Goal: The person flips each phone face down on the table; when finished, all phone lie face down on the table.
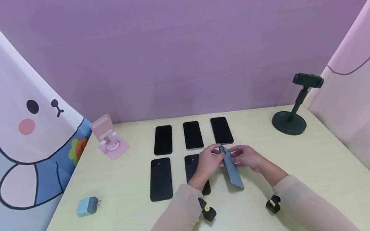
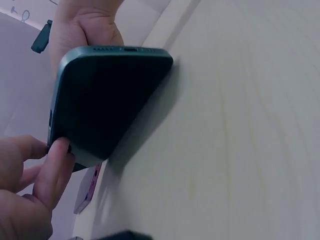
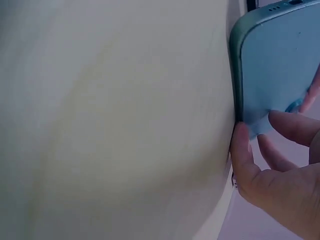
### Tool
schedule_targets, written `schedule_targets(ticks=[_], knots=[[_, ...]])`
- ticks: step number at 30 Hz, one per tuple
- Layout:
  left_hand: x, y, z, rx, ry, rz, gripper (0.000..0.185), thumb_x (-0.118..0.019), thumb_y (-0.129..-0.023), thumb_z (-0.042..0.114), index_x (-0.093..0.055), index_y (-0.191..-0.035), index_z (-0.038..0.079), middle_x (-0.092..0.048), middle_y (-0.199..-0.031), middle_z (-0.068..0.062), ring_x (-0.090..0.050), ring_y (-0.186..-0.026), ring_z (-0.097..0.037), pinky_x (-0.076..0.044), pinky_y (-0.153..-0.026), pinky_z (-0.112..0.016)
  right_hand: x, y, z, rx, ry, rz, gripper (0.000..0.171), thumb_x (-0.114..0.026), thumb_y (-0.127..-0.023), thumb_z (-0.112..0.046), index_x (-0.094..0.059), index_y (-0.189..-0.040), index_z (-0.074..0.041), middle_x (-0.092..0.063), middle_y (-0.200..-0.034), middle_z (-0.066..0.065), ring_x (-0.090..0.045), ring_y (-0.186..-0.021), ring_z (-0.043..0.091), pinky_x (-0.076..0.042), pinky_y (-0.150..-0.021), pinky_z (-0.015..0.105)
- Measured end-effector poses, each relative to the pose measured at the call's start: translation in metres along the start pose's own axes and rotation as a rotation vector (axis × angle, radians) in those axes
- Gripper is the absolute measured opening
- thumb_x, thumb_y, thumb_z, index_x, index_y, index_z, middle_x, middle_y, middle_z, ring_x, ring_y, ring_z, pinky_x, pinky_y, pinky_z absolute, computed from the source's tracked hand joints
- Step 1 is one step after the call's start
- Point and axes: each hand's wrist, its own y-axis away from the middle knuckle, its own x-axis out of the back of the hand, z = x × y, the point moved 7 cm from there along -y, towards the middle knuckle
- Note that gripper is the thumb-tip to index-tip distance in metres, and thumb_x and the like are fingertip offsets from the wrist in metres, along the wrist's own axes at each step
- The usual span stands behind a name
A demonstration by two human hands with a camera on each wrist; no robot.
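Both hands, frame centre, pinch blue phone (image 1: pixel 232 169) tipped on its long edge on counter (image 1: pixel 315 177): left grip (image 1: pixel 207 162) & right grip (image 1: pixel 248 157) steady opposite faces, prob. keeping it upright.

Three phones (image 1: pixel 193 134) lie behind two cases (image 1: pixel 160 179), between the stand (image 1: pixel 109 138) left and holder (image 1: pixel 289 118) right.
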Motion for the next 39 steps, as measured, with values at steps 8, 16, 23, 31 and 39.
schedule_targets(ticks=[8, 16, 23, 31, 39], knots=[[0.005, -0.004, -0.01, 0.008, -0.204, -0.013, 0.036, -0.065, -0.088, 0.002, -0.063, -0.124, 0.0, -0.057, -0.079, -0.002, -0.06, -0.049, -0.011, -0.052, -0.049, -0.025, 0.005, -0.006, 0.004, -0.064, 0.121, 0.06, 0.038, -0.06, -0.088, 0.011, -0.053, -0.126, 0.012, -0.054, -0.107, 0.022, -0.06, -0.09, 0.026, -0.056, -0.077, 0.038], [0.006, -0.003, -0.019, 0.058, -0.358, -0.032, 0.034, -0.067, -0.09, 0.007, -0.062, -0.124, 0.002, -0.056, -0.072, -0.001, -0.056, -0.048, -0.011, -0.049, -0.047, -0.023, 0.005, -0.008, 0.002, -0.08, 0.242, 0.103, 0.032, -0.062, -0.087, 0.01, -0.058, -0.119, 0.008, -0.054, -0.097, 0.016, -0.058, -0.079, 0.022, -0.056, -0.066, 0.033], [0.005, -0.004, -0.018, 0.071, -0.37, -0.036, 0.034, -0.067, -0.091, 0.006, -0.062, -0.123, 0.001, -0.056, -0.072, -0.001, -0.056, -0.049, -0.011, -0.049, -0.047, -0.023, 0.005, -0.01, 0.003, -0.092, 0.278, 0.127, 0.031, -0.062, -0.087, 0.011, -0.059, -0.117, 0.007, -0.053, -0.095, 0.014, -0.057, -0.076, 0.02, -0.055, -0.064, 0.031], [0.006, -0.003, -0.017, 0.088, -0.378, -0.026, 0.033, -0.068, -0.089, 0.007, -0.064, -0.121, 0.003, -0.056, -0.072, -0.002, -0.057, -0.048, -0.011, -0.05, -0.047, -0.023, 0.006, -0.011, 0.005, -0.109, 0.265, 0.135, 0.03, -0.064, -0.086, 0.01, -0.061, -0.115, 0.005, -0.053, -0.093, 0.012, -0.056, -0.074, 0.019, -0.055, -0.063, 0.03], [0.006, -0.005, -0.018, 0.091, -0.393, -0.038, 0.029, -0.068, -0.089, 0.006, -0.065, -0.117, 0.003, -0.054, -0.066, -0.001, -0.057, -0.047, -0.011, -0.05, -0.047, -0.023, 0.008, -0.011, 0.003, -0.1, 0.289, 0.144, 0.028, -0.064, -0.085, 0.01, -0.061, -0.113, 0.004, -0.052, -0.094, 0.013, -0.057, -0.074, 0.021, -0.056, -0.063, 0.031]])
